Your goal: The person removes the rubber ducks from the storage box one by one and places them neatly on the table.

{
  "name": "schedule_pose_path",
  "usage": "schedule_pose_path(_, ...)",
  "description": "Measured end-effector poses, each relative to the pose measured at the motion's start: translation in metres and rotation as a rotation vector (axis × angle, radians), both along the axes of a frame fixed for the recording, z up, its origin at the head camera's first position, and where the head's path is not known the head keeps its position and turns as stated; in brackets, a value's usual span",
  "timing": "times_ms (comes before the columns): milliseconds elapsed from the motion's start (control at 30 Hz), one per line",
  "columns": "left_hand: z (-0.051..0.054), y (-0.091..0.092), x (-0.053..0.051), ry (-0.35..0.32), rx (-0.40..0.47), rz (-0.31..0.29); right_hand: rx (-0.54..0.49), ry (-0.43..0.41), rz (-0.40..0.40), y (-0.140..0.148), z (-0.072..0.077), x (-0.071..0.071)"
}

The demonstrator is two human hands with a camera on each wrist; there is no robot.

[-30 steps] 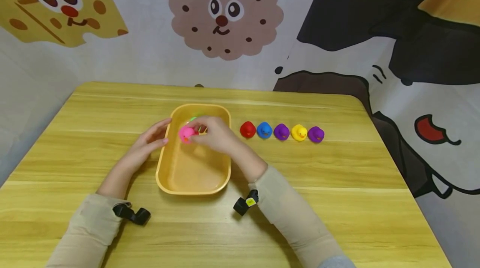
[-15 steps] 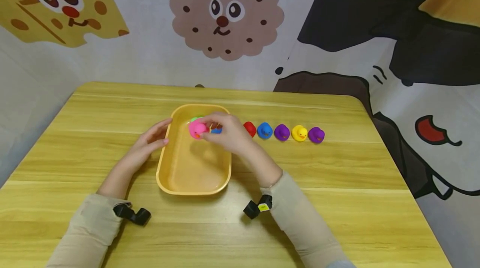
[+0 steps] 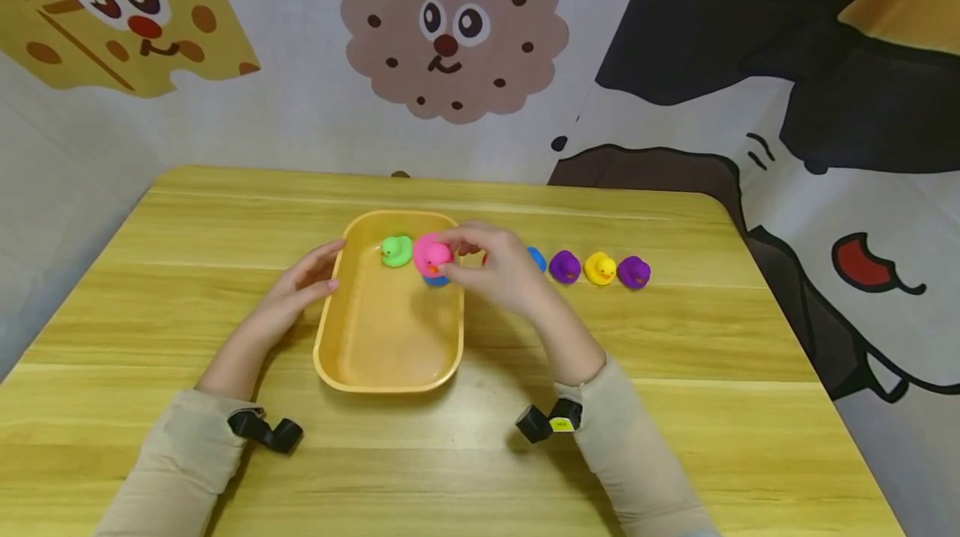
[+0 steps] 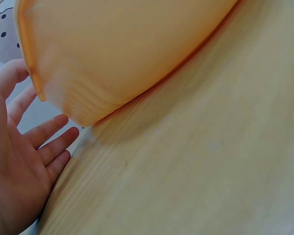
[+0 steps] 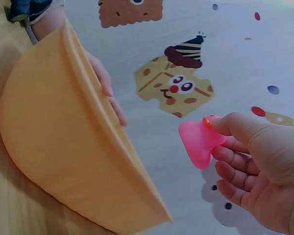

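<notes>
My right hand (image 3: 495, 266) pinches a pink rubber duck (image 3: 431, 253) between thumb and fingers, raised over the right side of the yellow-orange plastic tub (image 3: 386, 384). In the right wrist view the pink duck (image 5: 200, 142) hangs above the rim's level. A green rubber duck (image 3: 397, 252) lies in the tub's far part, and a blue one (image 3: 437, 280) shows partly under the pink one. My left hand (image 3: 300, 283) rests at the tub's left rim; its fingers look relaxed in the left wrist view, not curled round it.
Right of the tub, a row of rubber ducks stands on the wooden table (image 3: 675, 437): a red one mostly hidden by my right hand, a partly covered blue one (image 3: 537, 258), two purple ones (image 3: 565, 267) and a yellow one (image 3: 600, 268). A cartoon-printed cloth (image 3: 292, 128) hangs behind.
The right hand has carried the pink duck rightward across the tub to its right side, uncovering the green duck and now covering most of the red one. The left hand stays at the rim.
</notes>
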State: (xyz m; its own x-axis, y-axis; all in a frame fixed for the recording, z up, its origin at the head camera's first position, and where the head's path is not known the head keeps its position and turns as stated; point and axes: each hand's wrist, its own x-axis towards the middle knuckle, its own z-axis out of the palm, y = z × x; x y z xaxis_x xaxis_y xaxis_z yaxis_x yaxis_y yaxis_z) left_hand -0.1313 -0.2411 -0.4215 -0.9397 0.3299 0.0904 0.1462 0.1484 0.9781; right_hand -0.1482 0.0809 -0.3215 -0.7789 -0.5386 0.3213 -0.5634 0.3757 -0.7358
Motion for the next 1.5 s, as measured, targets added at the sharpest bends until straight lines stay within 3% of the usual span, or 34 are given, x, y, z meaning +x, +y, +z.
schedule_pose_path(200,-0.001,-0.001,0.000,0.007,0.005,-0.007,0.012,0.043,-0.014,0.017,0.006,0.003)
schedule_pose_path(633,-0.003,-0.001,0.000,-0.010,-0.007,-0.002,0.034,0.037,-0.072,0.052,0.013,0.007)
schedule_pose_path(1200,-0.002,0.000,0.000,0.001,0.002,0.007,-0.012,0.095,-0.155,0.104,0.021,-0.001)
schedule_pose_path(1500,-0.002,0.000,0.000,-0.001,0.009,0.009,0.027,0.126,-0.207,0.133,0.026,-0.003)
